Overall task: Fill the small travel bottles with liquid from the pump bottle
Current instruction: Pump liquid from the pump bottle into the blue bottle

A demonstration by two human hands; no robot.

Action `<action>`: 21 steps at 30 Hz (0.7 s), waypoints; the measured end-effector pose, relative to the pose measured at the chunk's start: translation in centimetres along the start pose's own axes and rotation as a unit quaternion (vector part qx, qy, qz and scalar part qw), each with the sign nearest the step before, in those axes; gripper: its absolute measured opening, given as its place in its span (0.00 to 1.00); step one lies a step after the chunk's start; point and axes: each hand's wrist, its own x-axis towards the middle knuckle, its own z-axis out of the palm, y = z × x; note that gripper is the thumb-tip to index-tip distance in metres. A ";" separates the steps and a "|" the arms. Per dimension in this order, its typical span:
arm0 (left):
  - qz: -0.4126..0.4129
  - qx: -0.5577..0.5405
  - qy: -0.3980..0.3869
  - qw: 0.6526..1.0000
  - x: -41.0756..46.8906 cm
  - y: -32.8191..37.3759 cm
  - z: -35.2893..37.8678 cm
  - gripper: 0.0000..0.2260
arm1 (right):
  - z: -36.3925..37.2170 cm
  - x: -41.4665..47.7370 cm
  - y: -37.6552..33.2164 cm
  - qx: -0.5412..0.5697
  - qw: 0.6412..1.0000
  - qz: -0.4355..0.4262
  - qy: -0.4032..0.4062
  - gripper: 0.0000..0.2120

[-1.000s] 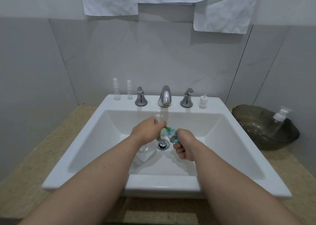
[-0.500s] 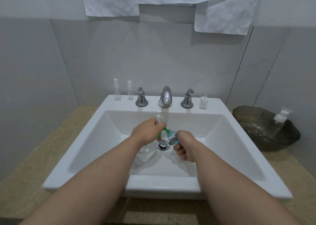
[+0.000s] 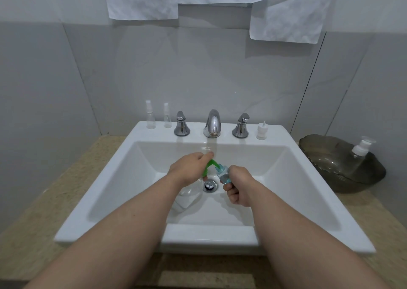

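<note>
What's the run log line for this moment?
left hand grips pump bottle | right hand holds travel bottle at green nozzle | over sink

Forearms stretched forward, converging — left hand (image 3: 189,167) curled, palm down; right hand (image 3: 239,187) fisted, gripping.

Left hand (image 3: 189,167) grips the green pump (image 3: 210,164), right hand (image 3: 239,187) a blue travel bottle (image 3: 223,175).
</note>
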 end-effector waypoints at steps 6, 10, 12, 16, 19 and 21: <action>0.005 -0.018 -0.001 1.000 0.2 -0.3 0.2 0.25 | 0.0 0.3 0.0 0.005 1.000 0.001 0.008 0.13; 0.005 -0.029 -0.005 1.000 0.0 -0.3 0.0 0.27 | 0.0 0.1 0.0 0.006 1.000 -0.001 0.007 0.13; 0.005 -0.020 -0.009 1.000 -0.1 -0.1 0.0 0.28 | 0.0 0.0 0.0 0.004 1.000 0.000 0.007 0.13; 0.003 -0.026 -0.016 1.000 -0.2 0.0 -0.2 0.29 | 0.0 0.0 -0.1 -0.002 1.000 0.003 0.009 0.13; -0.002 -0.040 -0.028 0.999 0.1 -0.1 -0.2 0.26 | 0.0 -0.1 -0.1 -0.004 1.000 0.004 0.005 0.12; -0.002 -0.051 -0.036 0.998 0.2 0.0 -0.1 0.25 | -0.1 -0.2 -0.1 -0.006 1.000 0.003 0.002 0.12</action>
